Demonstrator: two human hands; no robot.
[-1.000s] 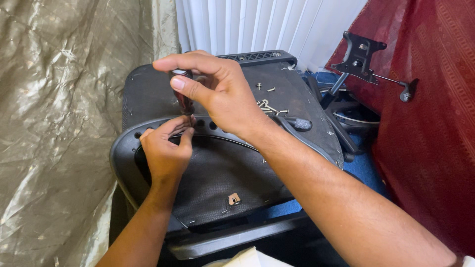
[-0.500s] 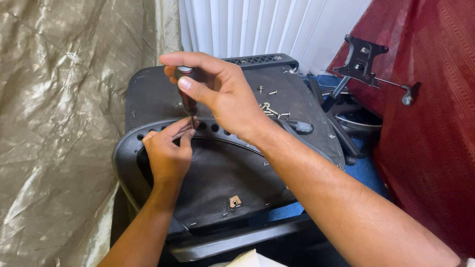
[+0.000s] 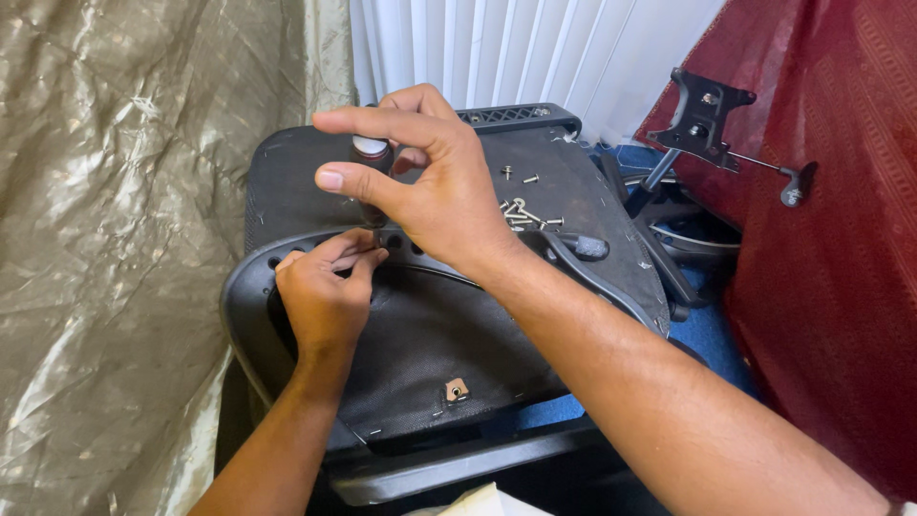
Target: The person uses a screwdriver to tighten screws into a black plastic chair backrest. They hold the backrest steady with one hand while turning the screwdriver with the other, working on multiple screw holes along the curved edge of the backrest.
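Note:
An upturned black office chair seat (image 3: 430, 373) lies in front of me, its plastic frame (image 3: 239, 296) curving round the fabric underside. My right hand (image 3: 430, 191) grips the dark handle of a screwdriver (image 3: 371, 158) held upright over the frame's upper edge. My left hand (image 3: 325, 296) pinches at the screwdriver's tip against the frame; what is between those fingers is hidden. Several loose silver screws (image 3: 523, 215) lie on the seat just right of my right hand.
A shiny olive sheet (image 3: 115, 239) hangs along the left. White vertical blinds (image 3: 497, 48) stand behind. A dark red cloth (image 3: 841, 239) covers the right side. A black chair mechanism plate with a lever (image 3: 712, 119) rises at the back right above blue floor (image 3: 707, 334).
My right hand's fingers have shifted round the screwdriver handle, the index finger now stretched out to the left. The left hand stays pinched at the tip.

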